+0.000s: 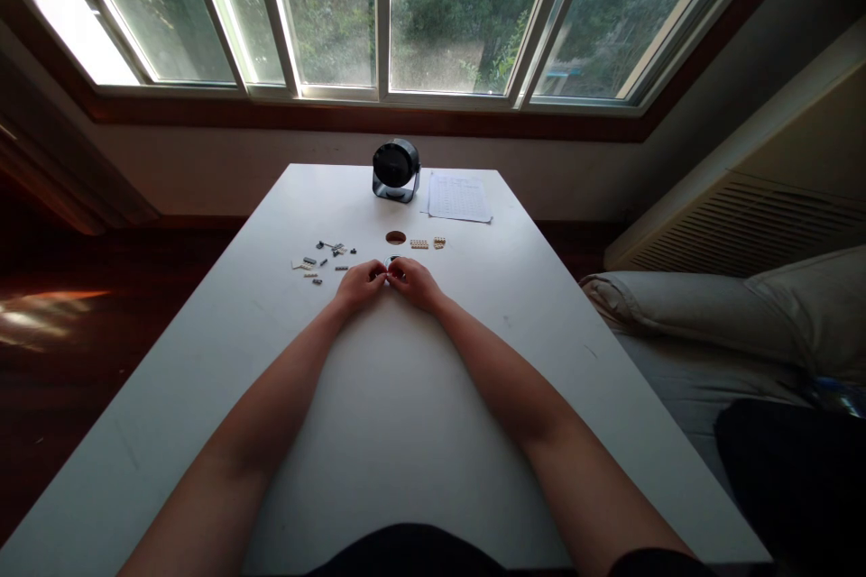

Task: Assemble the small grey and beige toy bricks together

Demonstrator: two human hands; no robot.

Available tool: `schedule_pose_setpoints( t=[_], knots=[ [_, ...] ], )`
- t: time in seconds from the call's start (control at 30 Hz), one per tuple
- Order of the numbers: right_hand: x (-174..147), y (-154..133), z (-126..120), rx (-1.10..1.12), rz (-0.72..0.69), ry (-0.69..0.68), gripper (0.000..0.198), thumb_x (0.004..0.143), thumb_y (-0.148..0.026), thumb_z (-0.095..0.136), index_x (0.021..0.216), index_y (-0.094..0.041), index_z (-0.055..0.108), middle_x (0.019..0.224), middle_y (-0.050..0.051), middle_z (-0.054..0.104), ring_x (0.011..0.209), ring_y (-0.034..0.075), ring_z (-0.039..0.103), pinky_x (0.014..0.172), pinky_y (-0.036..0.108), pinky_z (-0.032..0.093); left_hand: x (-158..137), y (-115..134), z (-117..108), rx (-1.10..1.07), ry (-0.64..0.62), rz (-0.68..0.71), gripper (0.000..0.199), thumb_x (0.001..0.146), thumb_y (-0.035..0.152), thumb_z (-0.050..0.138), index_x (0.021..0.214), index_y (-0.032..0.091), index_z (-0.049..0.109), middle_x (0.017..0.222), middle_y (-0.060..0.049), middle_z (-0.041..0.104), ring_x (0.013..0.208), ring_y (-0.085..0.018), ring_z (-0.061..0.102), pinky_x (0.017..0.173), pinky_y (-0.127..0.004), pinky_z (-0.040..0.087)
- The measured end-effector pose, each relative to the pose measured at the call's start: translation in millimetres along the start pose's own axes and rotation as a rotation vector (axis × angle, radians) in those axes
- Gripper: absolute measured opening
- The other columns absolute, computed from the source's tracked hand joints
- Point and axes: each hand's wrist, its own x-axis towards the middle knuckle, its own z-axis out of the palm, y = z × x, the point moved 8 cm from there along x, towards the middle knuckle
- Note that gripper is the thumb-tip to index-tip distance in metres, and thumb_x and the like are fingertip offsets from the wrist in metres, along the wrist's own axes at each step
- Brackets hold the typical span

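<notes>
My left hand [360,281] and my right hand [412,279] meet at the middle of the white table [379,415], fingertips pinched together on a very small part [390,267] that is mostly hidden between them. Just left of my hands lie several small dark and tan building pieces [323,260], scattered loosely. Two tan studded plates [426,243] lie just beyond my right hand, beside a round hole [396,237] in the tabletop.
A small black fan [396,169] stands at the table's far edge with a printed sheet of paper [459,196] to its right. Windows run behind the table. A bed with a pillow [731,306] lies to the right.
</notes>
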Motion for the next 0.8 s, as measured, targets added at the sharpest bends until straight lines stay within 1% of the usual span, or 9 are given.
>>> schedule_pose_setpoints(
  t=[0.8],
  knots=[
    [0.4,-1.4,-1.4,0.016,0.019,-0.006,0.005,0.086,-0.024,0.061,0.088,-0.02,0.059,0.086,0.002,0.062,0.078,0.016,0.051,0.07,0.026,0.038,-0.5,3.2,-1.9,0.006,-0.008,-0.001,0.023,0.087,0.032,0.054,0.099,0.022,0.071,0.093,-0.004,0.073,0.083,-0.019,0.063,0.075,-0.028,0.046]
  ],
)
